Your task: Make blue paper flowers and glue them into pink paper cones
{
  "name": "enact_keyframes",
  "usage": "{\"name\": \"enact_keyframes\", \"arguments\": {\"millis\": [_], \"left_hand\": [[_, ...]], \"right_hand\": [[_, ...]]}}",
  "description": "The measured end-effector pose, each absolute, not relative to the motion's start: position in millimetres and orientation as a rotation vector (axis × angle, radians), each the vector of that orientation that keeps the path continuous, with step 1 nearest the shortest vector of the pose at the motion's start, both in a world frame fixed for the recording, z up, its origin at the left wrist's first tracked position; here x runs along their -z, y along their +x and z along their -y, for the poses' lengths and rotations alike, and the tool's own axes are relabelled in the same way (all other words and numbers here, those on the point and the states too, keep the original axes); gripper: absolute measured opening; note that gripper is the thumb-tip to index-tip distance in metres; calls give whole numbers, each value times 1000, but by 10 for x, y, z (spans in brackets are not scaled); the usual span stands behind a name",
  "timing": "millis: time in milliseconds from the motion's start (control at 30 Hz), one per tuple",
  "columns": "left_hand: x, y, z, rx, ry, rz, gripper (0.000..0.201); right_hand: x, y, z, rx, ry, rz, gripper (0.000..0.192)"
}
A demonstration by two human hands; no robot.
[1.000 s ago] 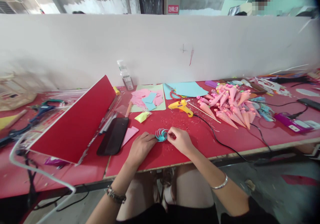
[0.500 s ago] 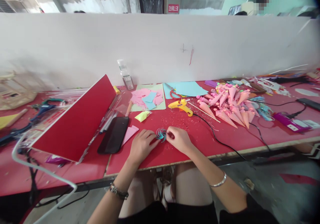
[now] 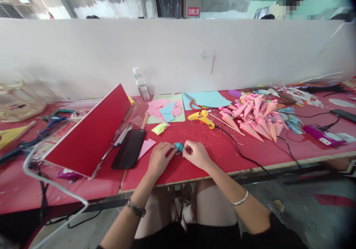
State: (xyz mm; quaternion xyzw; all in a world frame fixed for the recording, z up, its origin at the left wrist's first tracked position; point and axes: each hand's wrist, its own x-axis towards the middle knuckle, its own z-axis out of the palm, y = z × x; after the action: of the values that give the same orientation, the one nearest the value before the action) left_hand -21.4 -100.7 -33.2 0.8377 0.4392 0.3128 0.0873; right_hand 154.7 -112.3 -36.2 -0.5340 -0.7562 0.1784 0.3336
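Observation:
Between my two hands, just above the red tabletop (image 3: pixel 167 171), is a small piece of curled blue paper strips (image 3: pixel 179 147). My left hand (image 3: pixel 161 158) pinches its left side with thumb and fingertips. From the right, my right hand (image 3: pixel 197 154) pinches the other edge. The fingertips hide parts of the piece. A folded pink paper (image 3: pixel 146 148) lies left of my left hand. Beyond the hands rest a small bag of yellow material (image 3: pixel 160 128) and a yellow glue gun (image 3: pixel 202 118) with a black cord.
A black phone (image 3: pixel 128 148) and a leaning red board (image 3: pixel 89 134) stand to the left. Pink and blue paper scraps (image 3: pixel 167 110) lie behind. Pink paper cones (image 3: pixel 257 115) are heaped at the right, near a purple box (image 3: pixel 324 136). A white partition (image 3: pixel 178 56) borders the back.
The curled blue paper was an open fan-like swirl; now it looks more bunched and compact. Both hands stay pinched on it, with only slight shifts.

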Motion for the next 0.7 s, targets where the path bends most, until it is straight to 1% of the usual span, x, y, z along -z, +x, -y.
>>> {"name": "enact_keyframes", "arguments": {"millis": [333,567,700], "left_hand": [[343,-215,1026,-908,2495,-1330,19],[333,-211,1024,-928,2501,-1308,18],[344,-215,1015,-934,2496,-1304,18]], "right_hand": [[321,1541,1139,-442,-1331,2037,8],[329,1530,1116,-368,-1326,2077,9],[329,1528,1126,-308,-1341,2032,6]]}}
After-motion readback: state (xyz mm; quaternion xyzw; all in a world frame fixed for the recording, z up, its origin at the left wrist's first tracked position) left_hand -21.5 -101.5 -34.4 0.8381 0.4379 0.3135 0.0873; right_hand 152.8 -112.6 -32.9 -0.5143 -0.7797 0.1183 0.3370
